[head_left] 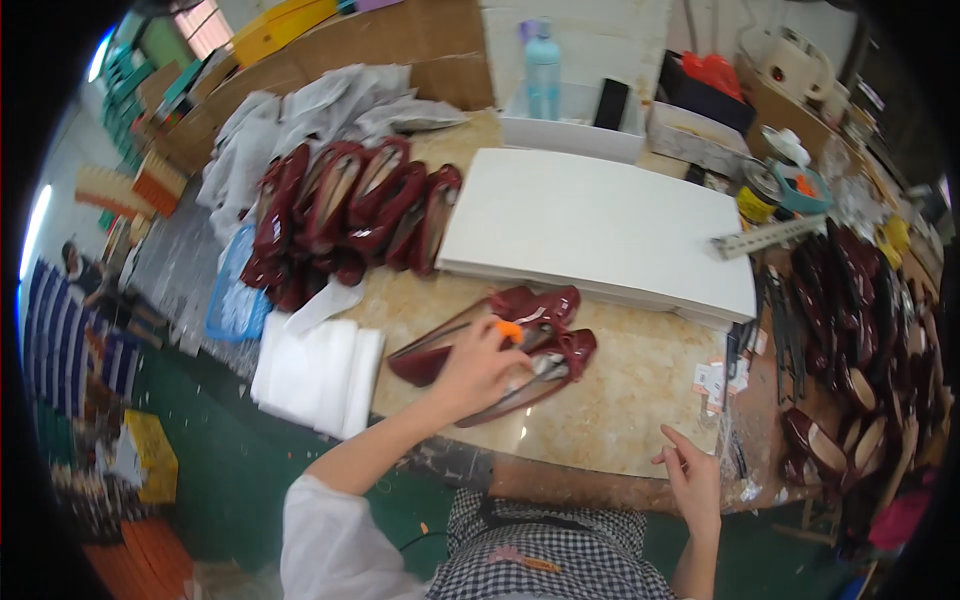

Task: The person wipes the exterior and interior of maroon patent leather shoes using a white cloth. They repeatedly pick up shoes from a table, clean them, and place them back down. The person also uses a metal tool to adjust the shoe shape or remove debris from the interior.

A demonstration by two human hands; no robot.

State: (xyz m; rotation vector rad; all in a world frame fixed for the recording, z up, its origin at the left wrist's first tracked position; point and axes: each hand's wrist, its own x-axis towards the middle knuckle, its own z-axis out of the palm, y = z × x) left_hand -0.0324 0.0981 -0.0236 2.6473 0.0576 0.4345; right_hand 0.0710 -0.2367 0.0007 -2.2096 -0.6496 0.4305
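Note:
A pair of glossy dark red flat shoes with bows lies on the marbled tabletop in front of me, toes to the right. My left hand (482, 368) is over the pair, its fingers curled down at the opening of the near shoe (578, 350). Whatever is between those fingers is hidden. Something small and orange (509, 331) shows at its fingertips, above the far shoe (425, 364). Pale stuffing shows inside the near shoe. My right hand (690, 470) is held at the table's front edge, index finger stretched out, holding nothing visible.
Behind the pair lies a stack of white boards or box lids (600, 215). More red shoes (340, 205) are heaped at the far left, with folded white sheets (318, 375) nearer. Tags (718, 382) and another shoe heap (850, 330) lie at right.

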